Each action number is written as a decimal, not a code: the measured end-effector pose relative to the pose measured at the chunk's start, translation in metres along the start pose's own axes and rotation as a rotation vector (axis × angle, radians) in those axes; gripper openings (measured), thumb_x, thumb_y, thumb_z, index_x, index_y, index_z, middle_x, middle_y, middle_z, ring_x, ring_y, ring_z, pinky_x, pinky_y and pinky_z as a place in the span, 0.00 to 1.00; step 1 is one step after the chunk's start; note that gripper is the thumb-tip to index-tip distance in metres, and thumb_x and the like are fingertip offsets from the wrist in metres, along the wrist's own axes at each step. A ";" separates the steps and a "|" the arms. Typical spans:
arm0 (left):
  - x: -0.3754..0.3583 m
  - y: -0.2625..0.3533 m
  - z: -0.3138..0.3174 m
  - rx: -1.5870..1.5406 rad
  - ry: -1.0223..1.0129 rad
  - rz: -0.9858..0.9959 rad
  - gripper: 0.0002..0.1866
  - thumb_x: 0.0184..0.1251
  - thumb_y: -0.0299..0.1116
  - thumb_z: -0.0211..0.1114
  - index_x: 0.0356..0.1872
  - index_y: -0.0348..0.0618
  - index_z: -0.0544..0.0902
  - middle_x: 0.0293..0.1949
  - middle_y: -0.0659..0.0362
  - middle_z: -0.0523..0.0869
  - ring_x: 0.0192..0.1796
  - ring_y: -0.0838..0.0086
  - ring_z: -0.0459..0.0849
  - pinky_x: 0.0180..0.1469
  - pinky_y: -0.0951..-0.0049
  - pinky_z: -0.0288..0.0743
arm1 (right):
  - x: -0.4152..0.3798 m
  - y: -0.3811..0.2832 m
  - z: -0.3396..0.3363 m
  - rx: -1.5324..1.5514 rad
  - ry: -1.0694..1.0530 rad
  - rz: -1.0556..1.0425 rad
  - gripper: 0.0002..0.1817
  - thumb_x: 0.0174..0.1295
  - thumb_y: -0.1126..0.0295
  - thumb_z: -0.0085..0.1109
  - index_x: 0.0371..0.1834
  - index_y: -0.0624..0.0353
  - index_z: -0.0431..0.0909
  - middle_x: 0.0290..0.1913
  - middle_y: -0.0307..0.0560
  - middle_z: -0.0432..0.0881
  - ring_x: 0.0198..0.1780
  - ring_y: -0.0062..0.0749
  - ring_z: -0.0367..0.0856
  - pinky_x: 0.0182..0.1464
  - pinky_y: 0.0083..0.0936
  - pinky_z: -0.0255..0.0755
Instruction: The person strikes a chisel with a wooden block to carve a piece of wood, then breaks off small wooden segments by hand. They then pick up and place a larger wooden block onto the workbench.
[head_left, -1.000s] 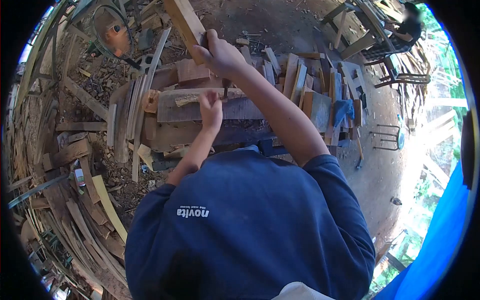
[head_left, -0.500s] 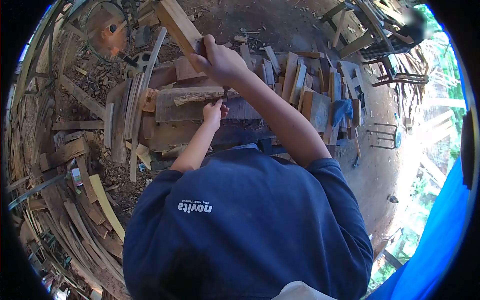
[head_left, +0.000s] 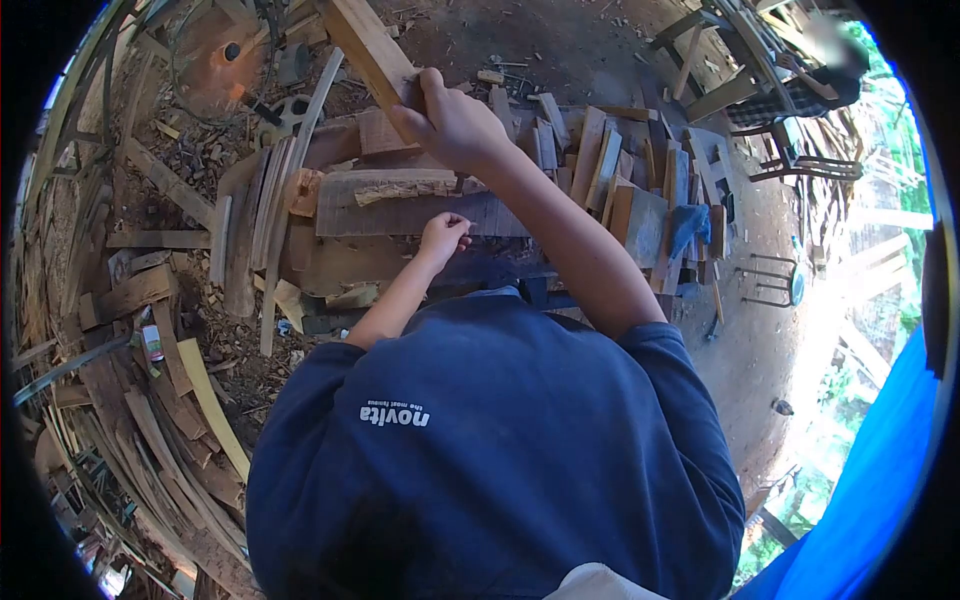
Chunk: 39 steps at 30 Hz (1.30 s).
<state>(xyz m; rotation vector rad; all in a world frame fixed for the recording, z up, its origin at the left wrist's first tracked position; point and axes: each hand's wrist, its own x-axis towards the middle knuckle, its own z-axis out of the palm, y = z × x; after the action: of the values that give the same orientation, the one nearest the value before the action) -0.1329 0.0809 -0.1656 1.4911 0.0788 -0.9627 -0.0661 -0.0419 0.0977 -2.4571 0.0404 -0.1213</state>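
Observation:
My right hand [head_left: 462, 125] is closed around the lower end of a thick wooden block [head_left: 370, 50], raised over the bench. Below it lies a wide grey-brown board [head_left: 345, 222], with a rough, pale strip of wood [head_left: 405, 187] along it. A short dark tool [head_left: 460, 184] stands upright by the strip's right end, partly hidden by my right wrist. My left hand [head_left: 442, 240] hovers at the board's near edge, apart from the dark tool. Its fingers are curled together in a pinch; I cannot tell what is between them.
Wood offcuts [head_left: 590, 155] crowd the right of the bench, with a blue cloth [head_left: 688, 228] among them. Long slats [head_left: 272, 205] lean at the left. A fan [head_left: 225, 60] stands far left. Another person [head_left: 835, 85] sits far right, near a stool [head_left: 795, 283].
My left hand has let go of the dark tool and moved down toward me, fingers curled. My right hand stays raised with the wooden block, shifted slightly right.

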 end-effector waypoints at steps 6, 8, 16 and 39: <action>-0.018 -0.007 0.003 0.168 -0.023 0.153 0.13 0.64 0.30 0.67 0.48 0.39 0.79 0.32 0.59 0.85 0.31 0.78 0.84 0.32 0.76 0.78 | -0.003 -0.002 0.001 -0.001 -0.005 -0.005 0.31 0.68 0.42 0.48 0.53 0.63 0.63 0.32 0.67 0.83 0.36 0.63 0.84 0.37 0.50 0.77; -0.020 -0.005 0.004 0.245 0.027 0.205 0.15 0.63 0.29 0.68 0.49 0.39 0.78 0.33 0.58 0.86 0.32 0.76 0.84 0.34 0.74 0.78 | -0.004 -0.003 0.002 0.002 -0.005 -0.007 0.31 0.68 0.42 0.48 0.53 0.62 0.63 0.32 0.67 0.83 0.36 0.63 0.84 0.37 0.49 0.77; -0.021 0.019 0.006 0.466 0.255 0.473 0.24 0.58 0.27 0.69 0.57 0.40 0.74 0.32 0.54 0.85 0.34 0.67 0.84 0.42 0.67 0.79 | -0.008 -0.005 0.001 0.009 -0.003 0.013 0.31 0.68 0.42 0.49 0.53 0.62 0.63 0.33 0.67 0.83 0.37 0.62 0.84 0.38 0.49 0.77; -0.045 0.149 0.026 0.426 0.147 1.021 0.32 0.56 0.31 0.74 0.61 0.38 0.69 0.54 0.50 0.75 0.59 0.58 0.75 0.60 0.59 0.70 | -0.013 -0.008 -0.004 0.081 0.014 -0.022 0.30 0.66 0.44 0.53 0.50 0.62 0.61 0.31 0.66 0.83 0.35 0.66 0.83 0.39 0.53 0.76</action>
<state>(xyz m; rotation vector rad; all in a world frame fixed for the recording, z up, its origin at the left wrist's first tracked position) -0.0891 0.0509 -0.0168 1.6801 -0.7575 -0.0287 -0.0798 -0.0374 0.1051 -2.3762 0.0147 -0.1465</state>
